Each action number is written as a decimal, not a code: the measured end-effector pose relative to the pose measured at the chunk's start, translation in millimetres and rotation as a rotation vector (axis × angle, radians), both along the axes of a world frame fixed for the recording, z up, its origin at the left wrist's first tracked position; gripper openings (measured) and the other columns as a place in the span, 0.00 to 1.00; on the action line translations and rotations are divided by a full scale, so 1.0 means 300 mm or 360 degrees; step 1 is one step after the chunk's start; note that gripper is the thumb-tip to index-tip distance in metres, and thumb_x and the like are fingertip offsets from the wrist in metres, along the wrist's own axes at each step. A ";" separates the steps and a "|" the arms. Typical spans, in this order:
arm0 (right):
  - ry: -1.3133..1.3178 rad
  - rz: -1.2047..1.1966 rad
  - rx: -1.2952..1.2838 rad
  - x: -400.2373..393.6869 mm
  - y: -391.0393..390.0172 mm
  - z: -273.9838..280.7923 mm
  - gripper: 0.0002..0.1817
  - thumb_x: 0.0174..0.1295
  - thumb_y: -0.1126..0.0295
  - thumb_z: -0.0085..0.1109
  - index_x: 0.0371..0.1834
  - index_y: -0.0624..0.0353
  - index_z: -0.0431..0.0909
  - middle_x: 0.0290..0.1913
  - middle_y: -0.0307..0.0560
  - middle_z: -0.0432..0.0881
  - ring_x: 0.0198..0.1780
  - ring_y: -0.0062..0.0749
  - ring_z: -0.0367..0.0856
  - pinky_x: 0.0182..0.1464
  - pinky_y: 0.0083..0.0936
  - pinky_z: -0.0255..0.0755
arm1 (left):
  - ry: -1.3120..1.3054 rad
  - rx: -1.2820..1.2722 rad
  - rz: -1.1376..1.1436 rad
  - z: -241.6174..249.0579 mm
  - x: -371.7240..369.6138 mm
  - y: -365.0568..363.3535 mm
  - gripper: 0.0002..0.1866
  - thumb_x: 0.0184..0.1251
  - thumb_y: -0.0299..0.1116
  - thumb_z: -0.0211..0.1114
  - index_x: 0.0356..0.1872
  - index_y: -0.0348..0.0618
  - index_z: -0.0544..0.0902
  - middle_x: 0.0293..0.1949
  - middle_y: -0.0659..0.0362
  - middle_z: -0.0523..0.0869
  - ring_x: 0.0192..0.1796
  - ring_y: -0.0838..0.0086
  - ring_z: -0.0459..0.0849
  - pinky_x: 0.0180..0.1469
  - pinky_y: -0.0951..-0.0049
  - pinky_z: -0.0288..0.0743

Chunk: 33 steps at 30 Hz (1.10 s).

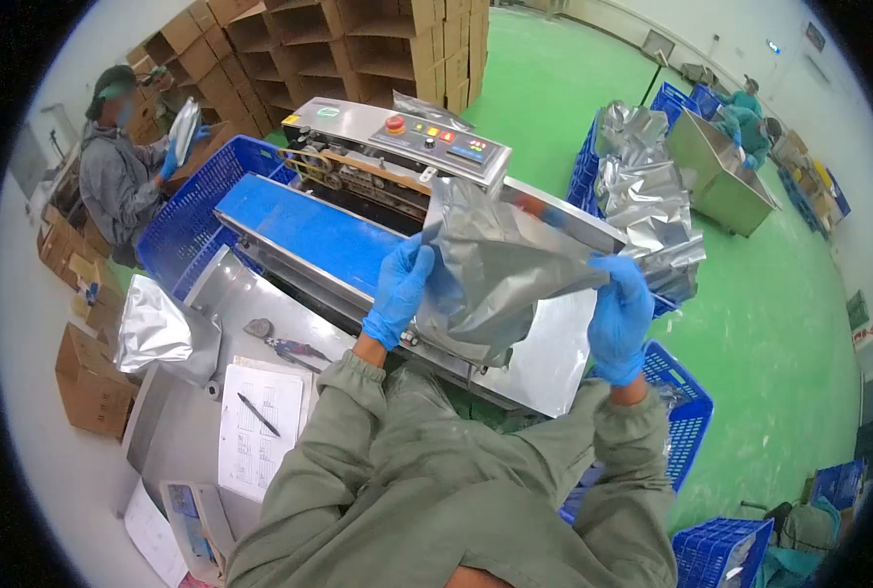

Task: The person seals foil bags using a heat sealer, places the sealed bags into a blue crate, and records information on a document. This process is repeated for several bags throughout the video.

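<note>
A silver foil bag (500, 279) is stretched between my two blue-gloved hands, in front of a band sealing machine (397, 147). My left hand (400, 291) pinches its left edge, just over the machine's blue conveyor belt (304, 230). At the bag's upper right corner, the fingers of my right hand (621, 318) are closed on the foil. The bag looks filled and hangs lowest near its middle. Behind it, part of the machine's sealing track is hidden.
Filled foil bags (647, 186) are heaped in a crate at the right. On the left metal table (177, 412) lie papers (260, 431), a pen, pliers and another foil bag (162, 333). Blue crates (686, 412) stand beside me. A co-worker (123, 171) holds a bag at far left.
</note>
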State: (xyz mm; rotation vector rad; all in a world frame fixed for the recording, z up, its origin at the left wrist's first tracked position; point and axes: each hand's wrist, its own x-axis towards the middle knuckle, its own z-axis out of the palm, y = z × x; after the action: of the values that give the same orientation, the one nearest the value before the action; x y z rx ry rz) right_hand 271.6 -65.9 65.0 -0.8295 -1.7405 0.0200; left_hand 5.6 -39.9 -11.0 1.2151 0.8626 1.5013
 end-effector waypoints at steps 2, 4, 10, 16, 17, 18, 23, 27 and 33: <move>0.0958 0.0155 -0.0305 -0.117 -0.080 -0.011 0.16 0.51 0.87 0.53 0.44 0.62 0.76 0.40 0.47 0.79 0.41 0.27 0.75 0.47 0.22 0.70 | -0.0071 0.0088 0.0005 -0.025 0.004 0.006 0.17 0.69 0.32 0.57 0.56 0.35 0.75 0.40 0.64 0.83 0.40 0.87 0.76 0.41 0.85 0.71; 0.0988 0.0057 -0.0267 -0.157 -0.107 -0.108 0.16 0.51 0.86 0.54 0.43 0.61 0.76 0.39 0.47 0.79 0.39 0.28 0.75 0.46 0.23 0.70 | -0.0055 0.0207 0.0099 -0.006 0.030 0.005 0.16 0.67 0.30 0.60 0.53 0.35 0.78 0.38 0.64 0.84 0.38 0.87 0.76 0.40 0.84 0.71; 0.0239 -0.0432 -0.0300 -0.159 -0.088 -0.189 0.08 0.49 0.83 0.58 0.32 0.61 0.77 0.30 0.47 0.77 0.34 0.32 0.75 0.38 0.24 0.68 | -0.0175 0.0024 0.0306 0.033 0.054 0.042 0.12 0.66 0.32 0.62 0.45 0.35 0.82 0.32 0.67 0.83 0.33 0.87 0.74 0.36 0.85 0.69; 0.1212 -0.0030 -0.0706 -0.146 -0.065 -0.225 0.06 0.62 0.78 0.54 0.27 0.64 0.77 0.28 0.34 0.77 0.33 0.15 0.69 0.36 0.17 0.64 | 0.0104 -0.0239 0.0558 0.059 0.012 0.128 0.14 0.66 0.38 0.62 0.32 0.35 0.82 0.22 0.69 0.77 0.26 0.87 0.69 0.29 0.84 0.64; 0.1206 -0.0027 -0.0713 -0.140 -0.057 -0.230 0.06 0.62 0.78 0.54 0.27 0.64 0.77 0.28 0.34 0.77 0.33 0.15 0.69 0.36 0.17 0.64 | 0.0099 -0.0244 0.0563 0.062 0.023 0.139 0.14 0.66 0.38 0.62 0.32 0.35 0.82 0.22 0.69 0.77 0.26 0.87 0.69 0.29 0.84 0.64; 0.1342 -0.0002 -0.0773 -0.128 -0.044 -0.242 0.06 0.62 0.77 0.54 0.28 0.64 0.78 0.27 0.35 0.77 0.32 0.15 0.70 0.36 0.16 0.64 | 0.0080 -0.0247 0.0455 0.065 0.038 0.152 0.14 0.66 0.39 0.61 0.31 0.35 0.82 0.22 0.69 0.77 0.25 0.86 0.69 0.29 0.83 0.64; 0.1520 -0.0045 -0.0867 -0.067 0.027 -0.322 0.07 0.62 0.75 0.56 0.27 0.64 0.79 0.26 0.36 0.77 0.29 0.15 0.71 0.34 0.15 0.65 | 0.0251 -0.0400 0.0263 -0.048 0.065 0.269 0.17 0.66 0.41 0.61 0.25 0.36 0.82 0.23 0.65 0.79 0.26 0.84 0.71 0.30 0.80 0.66; 0.1482 -0.0169 -0.1031 -0.024 0.046 -0.392 0.09 0.62 0.73 0.57 0.25 0.64 0.79 0.25 0.37 0.77 0.23 0.17 0.71 0.26 0.16 0.66 | 0.0540 -0.0470 0.0221 -0.109 0.075 0.302 0.15 0.61 0.39 0.64 0.22 0.38 0.81 0.20 0.64 0.78 0.26 0.82 0.73 0.29 0.77 0.67; 0.1557 -0.0173 -0.1239 -0.059 0.048 -0.483 0.09 0.60 0.74 0.56 0.24 0.67 0.78 0.23 0.41 0.76 0.21 0.20 0.71 0.20 0.19 0.68 | 0.1176 -0.0441 0.0284 -0.251 0.006 0.353 0.19 0.54 0.44 0.60 0.22 0.33 0.81 0.20 0.46 0.79 0.24 0.58 0.77 0.30 0.62 0.69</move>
State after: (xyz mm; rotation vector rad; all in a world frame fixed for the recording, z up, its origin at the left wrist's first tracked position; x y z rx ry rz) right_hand 253.9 -51.5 -80.1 -1.1879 -0.7163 0.9227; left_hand 7.4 65.9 -86.3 1.5257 1.6413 0.9989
